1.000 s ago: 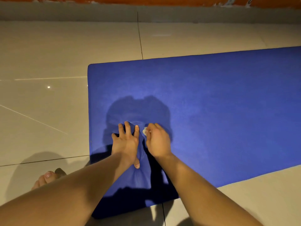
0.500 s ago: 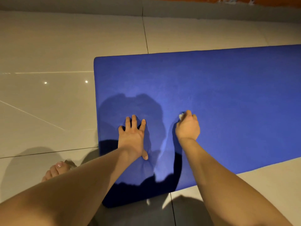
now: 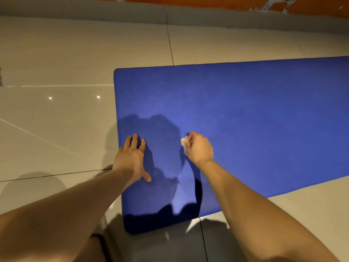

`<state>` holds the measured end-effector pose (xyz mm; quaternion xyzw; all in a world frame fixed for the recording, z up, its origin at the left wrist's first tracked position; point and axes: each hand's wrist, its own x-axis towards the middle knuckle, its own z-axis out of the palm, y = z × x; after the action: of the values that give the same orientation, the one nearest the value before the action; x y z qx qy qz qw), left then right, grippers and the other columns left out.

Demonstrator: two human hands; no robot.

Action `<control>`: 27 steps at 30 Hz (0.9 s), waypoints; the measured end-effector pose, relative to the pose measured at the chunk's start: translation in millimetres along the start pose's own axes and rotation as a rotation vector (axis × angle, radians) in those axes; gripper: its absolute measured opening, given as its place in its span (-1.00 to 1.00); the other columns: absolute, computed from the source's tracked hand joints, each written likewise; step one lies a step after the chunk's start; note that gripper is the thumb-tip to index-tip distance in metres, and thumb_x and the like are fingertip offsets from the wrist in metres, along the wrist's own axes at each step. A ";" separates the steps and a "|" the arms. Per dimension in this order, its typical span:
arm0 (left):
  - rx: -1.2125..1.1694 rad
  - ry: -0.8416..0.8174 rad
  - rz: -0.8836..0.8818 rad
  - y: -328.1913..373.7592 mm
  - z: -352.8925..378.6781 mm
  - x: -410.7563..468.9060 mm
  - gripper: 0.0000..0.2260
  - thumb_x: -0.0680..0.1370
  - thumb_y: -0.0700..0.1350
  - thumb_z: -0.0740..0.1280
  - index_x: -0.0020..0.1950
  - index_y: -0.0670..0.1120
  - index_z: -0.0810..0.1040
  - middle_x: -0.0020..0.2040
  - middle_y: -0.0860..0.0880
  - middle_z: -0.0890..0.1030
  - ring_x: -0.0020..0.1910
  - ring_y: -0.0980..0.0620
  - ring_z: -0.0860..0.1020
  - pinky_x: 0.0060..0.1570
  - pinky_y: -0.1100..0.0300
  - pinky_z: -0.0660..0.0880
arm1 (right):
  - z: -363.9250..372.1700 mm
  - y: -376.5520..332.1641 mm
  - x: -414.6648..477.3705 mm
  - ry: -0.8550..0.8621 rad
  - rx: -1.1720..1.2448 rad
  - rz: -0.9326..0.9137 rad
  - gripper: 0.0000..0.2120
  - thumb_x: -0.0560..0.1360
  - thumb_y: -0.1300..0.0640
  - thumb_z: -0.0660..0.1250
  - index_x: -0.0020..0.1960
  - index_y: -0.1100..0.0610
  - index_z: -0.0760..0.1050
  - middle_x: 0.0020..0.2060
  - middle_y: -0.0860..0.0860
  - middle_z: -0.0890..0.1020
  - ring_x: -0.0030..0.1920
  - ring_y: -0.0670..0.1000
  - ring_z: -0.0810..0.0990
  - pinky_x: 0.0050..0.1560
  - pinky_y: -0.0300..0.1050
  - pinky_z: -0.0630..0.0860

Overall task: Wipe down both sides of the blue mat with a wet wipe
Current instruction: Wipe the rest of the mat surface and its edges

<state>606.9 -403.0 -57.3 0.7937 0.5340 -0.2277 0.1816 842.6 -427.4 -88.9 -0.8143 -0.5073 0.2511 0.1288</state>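
- An indoor room, probably in a home: glossy beige floor tiles (image 3: 56, 53) with thin grout lines, showing small reflected light spots.
- A grey skirting (image 3: 94, 10) runs under an orange wall (image 3: 188, 0) with flaking patches.
- A blue mat (image 3: 245, 110) lies flat on the tiles.

- The mat (image 3: 245, 114) lies flat on the floor (image 3: 66, 53). Its left end sits mid-frame and the rest runs out of view to the right.
- Bare floor lies to the left of the mat, behind it and in front of it.
- The wall (image 3: 170, 0) stands behind the floor, well apart from the mat's far edge.
- The left hand (image 3: 132, 159) rests flat on the mat at its left edge.
- The right hand (image 3: 200, 148) is on the mat to the right of the left hand, apart from it.
- The wet wipe (image 3: 184, 141) sits in the right hand's fingers, on the side facing the left hand.
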 end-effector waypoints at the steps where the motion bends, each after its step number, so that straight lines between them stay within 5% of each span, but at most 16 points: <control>1: 0.013 0.001 -0.005 1.8 -0.5 1.7 0.31 0.21 0.39 0.56 0.66 -0.09 -0.15 0.64 -0.14 -0.19 0.62 -0.20 -0.16 0.55 -0.04 0.14 | -8.5 13.1 4.9 0.050 -0.004 0.074 -0.83 0.57 0.00 0.31 -0.04 0.10 0.53 -0.04 0.14 0.67 0.02 0.24 0.61 -0.14 -0.01 0.45; 6: 0.083 -0.024 -0.038 6.4 -0.3 4.1 0.31 0.22 0.38 0.56 0.65 -0.13 -0.15 0.63 -0.18 -0.18 0.62 -0.24 -0.15 0.54 -0.06 0.15 | -18.9 28.4 9.5 0.162 0.067 0.280 -0.83 0.61 0.10 0.29 0.13 0.19 0.45 0.03 0.15 0.65 0.04 0.25 0.60 -0.14 0.02 0.47; 9: 0.138 -0.016 -0.046 11.6 -1.9 5.1 0.31 0.19 0.38 0.57 0.63 -0.18 -0.08 0.61 -0.21 -0.10 0.59 -0.27 -0.05 0.46 -0.06 0.27 | 7.6 -7.4 -3.9 0.150 0.072 0.154 -0.81 0.57 0.23 0.28 0.18 0.21 0.46 0.05 0.20 0.64 0.05 0.26 0.60 -0.15 -0.05 0.32; 12: 0.203 -0.026 -0.068 18.6 -5.1 5.6 0.31 0.17 0.38 0.58 0.61 -0.24 -0.04 0.58 -0.26 -0.02 0.55 -0.30 0.06 0.37 -0.05 0.37 | 45.0 -52.4 -33.0 0.058 0.044 -0.049 -0.80 0.66 0.14 0.19 0.22 0.20 0.46 0.09 0.19 0.58 0.04 0.26 0.58 -0.14 -0.04 0.32; 16: 0.246 -0.044 -0.087 23.2 -5.0 8.5 0.32 0.18 0.38 0.58 0.60 -0.28 -0.05 0.56 -0.29 -0.01 0.53 -0.33 0.08 0.34 -0.07 0.39 | 42.4 -44.2 -44.1 -0.032 -0.136 -0.207 -0.75 0.62 0.19 0.20 0.28 0.15 0.47 0.17 0.14 0.53 0.06 0.23 0.58 -0.06 0.00 0.46; 22: 0.262 -0.057 -0.107 27.3 -5.9 10.9 0.31 0.15 0.37 0.60 0.57 -0.31 0.02 0.55 -0.32 0.00 0.50 -0.36 0.12 0.28 -0.08 0.41 | -16.0 50.5 -34.3 0.108 -0.200 -0.002 -0.70 0.52 0.30 0.26 0.14 0.06 0.64 0.10 0.18 0.58 -0.06 0.31 0.60 -0.12 0.02 0.47; 27: 0.276 -0.059 -0.115 30.4 -8.4 9.8 0.31 0.17 0.35 0.61 0.58 -0.33 0.00 0.54 -0.34 0.01 0.50 -0.37 0.13 0.29 -0.06 0.43 | 5.8 25.5 -40.8 0.139 -0.177 0.067 -0.74 0.44 0.31 0.20 -0.03 0.07 0.61 -0.01 0.17 0.56 -0.05 0.26 0.60 -0.20 -0.03 0.39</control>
<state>639.8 -402.1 -54.5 0.7722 0.5367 -0.3321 0.0732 844.2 -475.5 -94.4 -0.8543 -0.4898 0.1526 0.0829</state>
